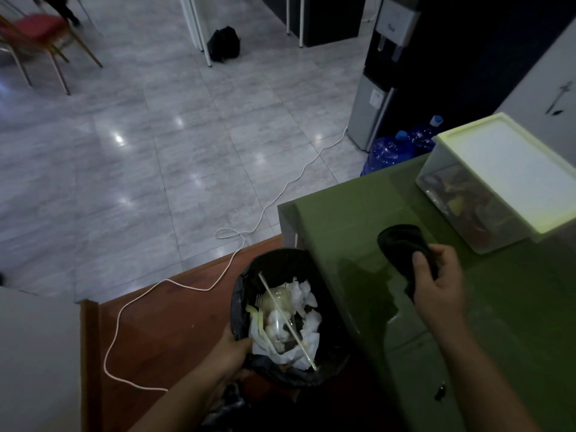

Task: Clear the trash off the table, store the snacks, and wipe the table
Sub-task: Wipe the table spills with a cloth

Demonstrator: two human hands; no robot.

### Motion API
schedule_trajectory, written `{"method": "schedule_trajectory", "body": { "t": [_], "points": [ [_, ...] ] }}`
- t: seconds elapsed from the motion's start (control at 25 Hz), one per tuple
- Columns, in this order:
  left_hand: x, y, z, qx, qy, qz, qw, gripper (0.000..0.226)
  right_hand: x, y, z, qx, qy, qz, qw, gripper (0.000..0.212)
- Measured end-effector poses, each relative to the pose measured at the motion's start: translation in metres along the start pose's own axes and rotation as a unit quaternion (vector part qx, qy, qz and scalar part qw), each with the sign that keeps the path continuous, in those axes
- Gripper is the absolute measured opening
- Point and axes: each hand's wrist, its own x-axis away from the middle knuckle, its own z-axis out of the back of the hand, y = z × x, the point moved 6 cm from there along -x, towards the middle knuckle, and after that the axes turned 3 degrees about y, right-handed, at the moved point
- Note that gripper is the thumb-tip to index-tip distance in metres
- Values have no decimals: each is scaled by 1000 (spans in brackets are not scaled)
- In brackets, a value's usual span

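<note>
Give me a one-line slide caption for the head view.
Right hand holds a dark cloth over the green table while the left hand grips the lined trash bin.

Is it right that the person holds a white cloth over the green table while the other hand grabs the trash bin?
Nearly. The head view shows the cloth is black, not white. The right hand holds it over the green table while the left hand grabs the trash bin.

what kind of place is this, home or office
Probably an office break area or common room: a water dispenser with spare water jugs beside it, a banquet chair and a shiny tiled floor.
</note>
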Motion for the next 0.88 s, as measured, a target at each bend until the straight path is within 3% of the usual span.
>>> {"method": "schedule_trajectory", "body": {
  "t": [0.08,0.12,0.28,0.36,0.52,0.6,0.68,0.8,0.88],
  "points": [
    [1,0,-1,2,-4,4,1000,55,1,3,3,118,-5,49,992,7],
    [2,0,-1,8,-3,9,1000,55,5,10,-3,191,-16,72,979,16],
    [0,-2,0,18,12,17,1000,56,53,75,-45,471,-184,60,861,55],
    [1,-1,1,14,14,13,1000,55,67,97,-49,506,-214,58,834,66],
    [1,-3,4,10,28,11,999,56,65,104,-54,505,-234,33,830,70],
    [2,-3,3,17,21,13,1000,56,64,100,-55,496,-233,21,836,68],
    [3,-3,4,32,14,21,999,57,63,88,-57,436,-199,5,878,62],
    [0,-9,11,60,15,46,997,57,74,53,-65,249,-109,34,962,47],
    [-4,-13,23,72,29,53,996,51,96,35,-80,137,-111,31,984,34]
  ]
}}
